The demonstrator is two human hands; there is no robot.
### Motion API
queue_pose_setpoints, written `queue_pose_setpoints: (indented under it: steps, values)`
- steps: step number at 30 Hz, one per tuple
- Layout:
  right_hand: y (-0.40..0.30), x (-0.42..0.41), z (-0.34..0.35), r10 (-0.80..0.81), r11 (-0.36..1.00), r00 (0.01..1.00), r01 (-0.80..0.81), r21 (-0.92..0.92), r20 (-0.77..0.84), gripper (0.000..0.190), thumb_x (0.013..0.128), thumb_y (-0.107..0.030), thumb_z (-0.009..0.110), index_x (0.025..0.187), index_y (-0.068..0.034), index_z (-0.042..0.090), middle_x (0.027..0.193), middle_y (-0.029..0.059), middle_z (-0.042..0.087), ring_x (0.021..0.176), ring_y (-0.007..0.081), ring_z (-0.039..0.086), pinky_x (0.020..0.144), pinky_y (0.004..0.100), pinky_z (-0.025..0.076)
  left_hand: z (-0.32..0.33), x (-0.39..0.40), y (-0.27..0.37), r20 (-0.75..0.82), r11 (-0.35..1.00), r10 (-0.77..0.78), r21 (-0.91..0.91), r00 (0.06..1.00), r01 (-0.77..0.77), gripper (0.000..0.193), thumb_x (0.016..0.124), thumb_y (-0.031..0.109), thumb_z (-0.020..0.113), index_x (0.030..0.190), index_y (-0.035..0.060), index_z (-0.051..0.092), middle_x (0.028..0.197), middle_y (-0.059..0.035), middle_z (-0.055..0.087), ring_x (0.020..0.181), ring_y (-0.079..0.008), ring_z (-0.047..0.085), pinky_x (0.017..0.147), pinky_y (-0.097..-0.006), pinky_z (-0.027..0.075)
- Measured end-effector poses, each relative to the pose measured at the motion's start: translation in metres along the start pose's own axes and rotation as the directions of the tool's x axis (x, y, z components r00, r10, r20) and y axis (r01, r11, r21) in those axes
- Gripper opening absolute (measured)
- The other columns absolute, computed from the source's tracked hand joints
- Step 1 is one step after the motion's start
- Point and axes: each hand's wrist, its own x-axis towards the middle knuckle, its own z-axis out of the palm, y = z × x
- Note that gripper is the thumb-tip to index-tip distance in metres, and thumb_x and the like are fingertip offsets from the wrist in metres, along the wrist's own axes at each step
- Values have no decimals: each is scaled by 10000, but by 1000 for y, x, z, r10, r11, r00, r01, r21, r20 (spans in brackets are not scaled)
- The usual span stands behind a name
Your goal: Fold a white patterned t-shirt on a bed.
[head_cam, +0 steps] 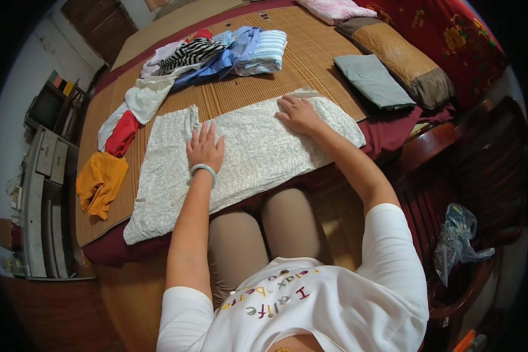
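Note:
A white cotton garment with a small grey print (251,145) lies spread along the near edge of a bamboo sleeping mat (229,94). My left hand (206,147) rests flat on it, fingers spread, near an inner corner of its outline; a pale bangle circles that wrist. Further right, my right hand (300,114) presses on the garment near its far edge, with the fingers slightly apart. Neither hand grips anything. The garment's near edge reaches the dark red bed sheet (385,136), and some creases run across it.
Behind lies a heap of clothes with a blue shirt (242,48) and a striped folded cloth (264,50). An orange garment (100,182) lies left. A folded grey-green cloth (372,81) is beside a pillow (396,57). A wooden chair (479,167) holds a plastic bag (457,242).

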Motion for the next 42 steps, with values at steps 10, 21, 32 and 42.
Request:
queue_pose_setpoints:
  steps: [10, 21, 32, 42]
  values:
    - [47, 12, -5, 69, 995, 993, -62, -72, 98, 628, 1002, -482, 470, 1496, -96, 433, 1572, 158, 371, 1467, 323, 319, 1203, 506, 224, -1, 3, 3, 8, 998, 4, 64, 1000, -4, 613, 1038, 507, 346, 1587, 239, 288, 1669, 8, 211, 1523, -281, 208, 1232, -470, 156]
    - [-1, -15, -7, 73, 997, 969, -63, -50, 235, 679, 1001, -549, 401, 1539, -135, 373, 1624, 151, 280, 1512, 299, 239, 1218, 540, 152, -2, -1, -3, 26, 999, -14, 37, 1000, 13, 613, 1038, 493, 354, 1589, 235, 280, 1672, 4, 201, 1529, -285, 192, 1238, -475, 137]
    - [67, -24, -11, 155, 965, 988, -149, -217, 11, 655, 993, -561, 417, 1494, -141, 451, 1583, 120, 379, 1482, 261, 311, 1210, 470, 201, -4, 2, 0, 47, 999, -14, 53, 999, 12, 616, 1039, 498, 346, 1587, 225, 288, 1675, -3, 191, 1532, -281, 186, 1236, -480, 139]
    - [69, -27, -7, 151, 957, 987, -159, -242, -51, 624, 1000, -554, 427, 1483, -163, 472, 1560, 114, 419, 1470, 259, 339, 1202, 468, 221, -20, -13, 81, 97, 992, 121, -39, 988, -118, 747, 990, 595, 405, 1593, 182, 253, 1654, -120, 233, 1514, -415, 175, 1195, -600, 141]
